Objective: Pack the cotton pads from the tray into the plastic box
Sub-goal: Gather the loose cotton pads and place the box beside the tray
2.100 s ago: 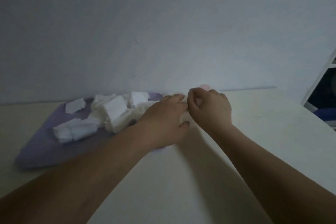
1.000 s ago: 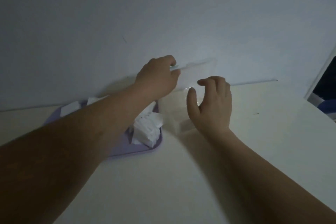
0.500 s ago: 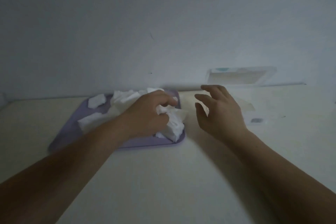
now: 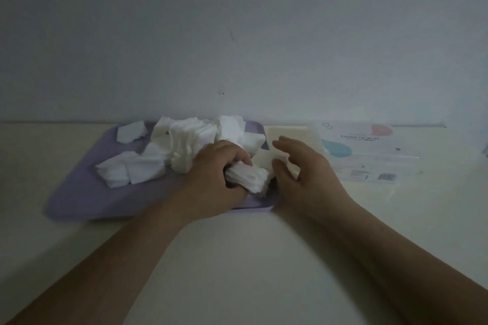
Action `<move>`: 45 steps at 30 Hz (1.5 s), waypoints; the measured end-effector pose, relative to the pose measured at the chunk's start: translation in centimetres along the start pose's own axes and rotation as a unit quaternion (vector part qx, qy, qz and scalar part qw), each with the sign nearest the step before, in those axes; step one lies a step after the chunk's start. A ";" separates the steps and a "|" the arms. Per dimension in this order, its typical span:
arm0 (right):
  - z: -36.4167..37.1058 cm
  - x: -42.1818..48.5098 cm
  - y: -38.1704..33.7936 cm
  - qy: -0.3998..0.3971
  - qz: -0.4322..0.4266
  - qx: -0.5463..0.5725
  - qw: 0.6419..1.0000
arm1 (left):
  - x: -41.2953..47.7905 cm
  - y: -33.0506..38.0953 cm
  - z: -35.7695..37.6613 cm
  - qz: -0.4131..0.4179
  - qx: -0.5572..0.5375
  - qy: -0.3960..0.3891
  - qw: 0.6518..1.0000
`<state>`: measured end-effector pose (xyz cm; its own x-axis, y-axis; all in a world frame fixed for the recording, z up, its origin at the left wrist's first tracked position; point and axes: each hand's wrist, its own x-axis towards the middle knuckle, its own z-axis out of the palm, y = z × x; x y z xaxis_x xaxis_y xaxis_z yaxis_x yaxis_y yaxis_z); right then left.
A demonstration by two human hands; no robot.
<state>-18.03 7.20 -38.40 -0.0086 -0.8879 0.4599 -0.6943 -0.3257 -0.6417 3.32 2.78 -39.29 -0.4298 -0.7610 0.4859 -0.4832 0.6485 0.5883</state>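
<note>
A small stack of white square cotton pads (image 4: 247, 177) is grasped in the curled fingers of the left hand (image 4: 215, 182), at the near right corner of the flat lilac tray (image 4: 79, 199). The right hand (image 4: 307, 179) is held slack and empty just beside it. The clear plastic box (image 4: 289, 133) is seen beyond, rightward of the stack, nearer the right hand.

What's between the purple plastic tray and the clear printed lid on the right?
In the head view, the clear plastic box stands there, beside the purple tray, partly hidden behind the right hand.
</note>
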 end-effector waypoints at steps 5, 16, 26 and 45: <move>-0.9 0.2 -1.5 0.061 -0.031 -0.047 0.997 | -0.4 0.3 0.3 0.023 0.012 0.008 1.000; -7.9 3.5 0.5 -0.138 0.105 -0.378 0.910 | 0.6 3.1 -1.3 0.031 0.096 0.054 0.993; -9.6 3.6 -1.2 -0.199 0.035 -0.301 0.932 | 4.7 8.9 2.9 -0.027 0.135 -0.147 0.979; -10.6 -2.1 5.8 0.097 0.212 0.243 0.941 | 10.1 11.9 3.9 -0.033 0.260 -0.060 0.963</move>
<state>-29.65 10.58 -36.60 -0.3755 -0.9108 0.1714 -0.1875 -0.1065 -0.9765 -9.72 2.91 -29.92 -0.4549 -0.8140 0.3612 -0.8162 0.5433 0.1966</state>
